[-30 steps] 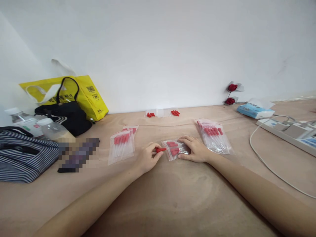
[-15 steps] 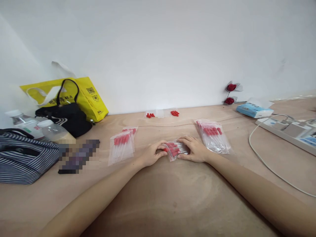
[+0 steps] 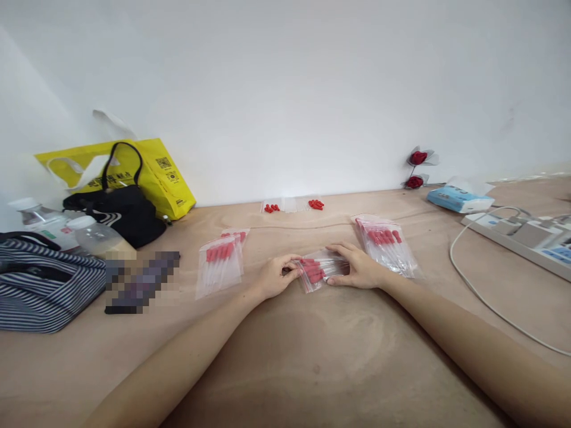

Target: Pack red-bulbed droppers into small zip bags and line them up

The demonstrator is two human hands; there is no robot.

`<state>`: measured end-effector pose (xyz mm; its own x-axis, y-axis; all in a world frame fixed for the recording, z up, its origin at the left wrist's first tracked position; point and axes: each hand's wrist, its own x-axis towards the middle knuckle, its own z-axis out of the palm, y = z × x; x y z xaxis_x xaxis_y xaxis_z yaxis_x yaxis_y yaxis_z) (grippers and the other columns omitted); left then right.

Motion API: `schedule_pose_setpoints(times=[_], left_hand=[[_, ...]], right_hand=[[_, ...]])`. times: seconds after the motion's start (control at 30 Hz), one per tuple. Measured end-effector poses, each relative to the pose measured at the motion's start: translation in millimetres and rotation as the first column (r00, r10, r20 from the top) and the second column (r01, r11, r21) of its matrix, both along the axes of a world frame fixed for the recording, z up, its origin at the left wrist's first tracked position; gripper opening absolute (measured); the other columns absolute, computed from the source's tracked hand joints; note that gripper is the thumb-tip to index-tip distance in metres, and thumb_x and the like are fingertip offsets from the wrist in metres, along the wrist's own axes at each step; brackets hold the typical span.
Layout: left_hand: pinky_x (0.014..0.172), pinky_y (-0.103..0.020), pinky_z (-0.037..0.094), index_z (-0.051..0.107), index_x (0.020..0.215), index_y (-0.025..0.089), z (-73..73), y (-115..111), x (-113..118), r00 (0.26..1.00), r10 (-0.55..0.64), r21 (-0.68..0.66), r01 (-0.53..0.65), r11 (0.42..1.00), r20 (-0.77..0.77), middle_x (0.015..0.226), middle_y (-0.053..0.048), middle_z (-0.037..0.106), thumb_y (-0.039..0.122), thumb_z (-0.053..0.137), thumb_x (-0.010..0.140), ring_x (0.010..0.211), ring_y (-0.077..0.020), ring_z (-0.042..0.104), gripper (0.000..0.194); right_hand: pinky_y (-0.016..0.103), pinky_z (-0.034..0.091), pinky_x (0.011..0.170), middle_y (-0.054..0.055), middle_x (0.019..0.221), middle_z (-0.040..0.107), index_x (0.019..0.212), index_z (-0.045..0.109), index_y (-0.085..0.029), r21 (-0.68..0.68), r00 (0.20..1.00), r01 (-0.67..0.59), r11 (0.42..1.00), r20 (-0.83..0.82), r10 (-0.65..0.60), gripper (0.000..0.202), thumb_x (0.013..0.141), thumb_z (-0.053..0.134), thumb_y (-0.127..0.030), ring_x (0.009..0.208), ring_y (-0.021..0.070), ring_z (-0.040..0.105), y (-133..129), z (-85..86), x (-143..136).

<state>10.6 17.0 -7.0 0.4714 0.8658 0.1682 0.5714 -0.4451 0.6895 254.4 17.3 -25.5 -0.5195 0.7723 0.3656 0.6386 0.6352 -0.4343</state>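
A clear zip bag [image 3: 311, 285] of droppers with red bulbs and clear stems lies crosswise on the table between my hands. My left hand [image 3: 274, 278] pinches the zip end of the bag, thumb and fingers together. From the other side, my right hand [image 3: 360, 268] spans the stem end, thumb at the near edge and fingers at the far edge. Left of my hands is a small stack of similar dropper bags [image 3: 219, 276]. Another, thicker stack of filled bags [image 3: 386, 252] rests just beyond my right hand.
By the wall lie clear bags with loose red bulbs [image 3: 316, 204]. A yellow tote [image 3: 173, 184], black bag [image 3: 138, 220], bottles and a striped pouch [image 3: 57, 297] crowd the left. Tissues [image 3: 459, 199] and a power strip with its cable [image 3: 464, 244] occupy the right.
My right hand has shifted slightly right, uncovering more of the dropper stems. The bag lies a little flatter, and my left fingers have closed together at its zip end.
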Motion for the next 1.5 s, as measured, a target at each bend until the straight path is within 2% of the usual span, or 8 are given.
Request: schedule_pose_setpoints(times=[0.27, 0.37, 0.47, 0.67, 0.9, 1.07, 1.23, 1.5], left_hand=[[0.063, -0.025, 0.047, 0.058, 0.092, 0.019, -9.6, 0.2, 10.7, 0.991, 0.132, 0.044, -0.133, 0.990, 0.025, 0.062, 0.003, 0.063, 0.034, 0.058, 0.071, 0.060, -0.0126, 0.057, 0.026], [0.063, -0.025, 0.047, 0.056, 0.098, 0.019, -9.7, -0.6, 7.9, 0.995, 0.098, 0.047, -0.099, 0.994, 0.026, 0.066, 0.002, 0.061, 0.028, 0.058, 0.071, 0.062, -0.0121, 0.056, 0.029], [0.068, -0.027, 0.046, 0.058, 0.097, 0.021, -5.2, -0.3, 3.3, 0.996, 0.071, 0.194, -0.061, 0.979, -0.047, 0.079, -0.001, 0.056, 0.022, 0.057, 0.070, 0.071, -0.0136, 0.054, 0.028], [0.075, -0.030, 0.043, 0.057, 0.084, 0.017, 2.9, 11.4, -1.9, 0.986, 0.023, 0.332, 0.032, 0.943, -0.162, 0.089, -0.005, 0.050, 0.016, 0.050, 0.074, 0.082, -0.0159, 0.051, 0.012], [0.072, -0.028, 0.044, 0.052, 0.080, 0.017, 2.6, -0.9, -12.3, 0.964, -0.077, 0.385, 0.175, 0.906, -0.255, 0.081, -0.004, 0.057, 0.019, 0.041, 0.082, 0.075, -0.0143, 0.054, 0.011], [0.078, -0.027, 0.045, 0.053, 0.097, 0.016, 1.6, -12.8, -30.8, 0.952, -0.138, 0.465, 0.257, 0.847, -0.275, 0.097, -0.007, 0.056, 0.026, 0.050, 0.079, 0.088, -0.0150, 0.055, 0.020], [0.076, -0.025, 0.048, 0.054, 0.106, 0.018, -4.7, 1.3, -39.0, 0.935, -0.168, 0.584, 0.328, 0.743, -0.312, 0.106, -0.008, 0.056, 0.024, 0.047, 0.082, 0.087, -0.0128, 0.058, 0.025], [0.063, -0.021, 0.049, 0.060, 0.087, 0.016, -4.6, 15.0, -32.3, 0.897, -0.169, 0.788, 0.439, 0.432, -0.407, 0.078, -0.003, 0.065, 0.014, 0.041, 0.084, 0.068, -0.0099, 0.060, 0.019]], right_hand=[[0.042, 0.040, 0.089, 0.013, 0.114, 0.050, 0.121, 0.041, -0.017, 0.044, 1.000, -0.011, 0.999, -0.015, 0.011, 0.073, 0.063, 0.062, -0.056, 0.105, 0.0265, 0.049, -1.5, -1.2, -2.9], [0.041, 0.040, 0.088, 0.012, 0.113, 0.050, 0.120, 0.043, -0.018, 0.065, 1.000, -0.001, 0.998, -0.030, 0.003, 0.069, 0.064, 0.061, -0.055, 0.104, 0.0260, 0.049, -1.6, -0.4, -2.3], [0.039, 0.042, 0.083, 0.010, 0.104, 0.053, 0.114, 0.048, -0.019, 0.088, 0.999, 0.011, 0.996, -0.036, -0.008, 0.060, 0.066, 0.062, -0.051, 0.097, 0.0243, 0.051, -2.3, 1.4, -2.3], [0.035, 0.041, 0.074, 0.005, 0.085, 0.053, 0.097, 0.059, -0.021, 0.123, 0.999, -0.029, 0.992, 0.038, 0.024, 0.025, 0.074, 0.055, -0.029, 0.083, 0.0195, 0.052, -2.8, 3.0, -8.0], [0.038, 0.040, 0.072, 0.008, 0.091, 0.057, 0.092, 0.061, -0.020, 0.172, 0.959, 0.278, 0.945, 0.009, -0.284, 0.021, 0.077, 0.047, -0.019, 0.087, 0.0229, 0.053, 7.3, -5.9, -12.4], [0.032, 0.042, 0.071, 0.005, 0.079, 0.058, 0.090, 0.062, -0.019, 0.122, 0.996, -0.007, 0.992, -0.085, 0.018, 0.021, 0.077, 0.053, -0.032, 0.076, 0.0175, 0.054, -2.1, 1.4, -13.0], [0.035, 0.039, 0.075, 0.006, 0.086, 0.057, 0.107, 0.059, -0.022, 0.120, 0.990, -0.140, 0.983, 0.020, 0.139, 0.038, 0.075, 0.057, -0.043, 0.081, 0.0185, 0.052, -14.8, 8.4, -18.2], [0.036, 0.038, 0.079, 0.009, 0.100, 0.052, 0.120, 0.049, -0.026, 0.177, 0.984, -0.123, 0.977, 0.149, 0.097, 0.036, 0.083, 0.045, -0.026, 0.091, 0.0194, 0.049, 1.1, -0.7, -19.2]])
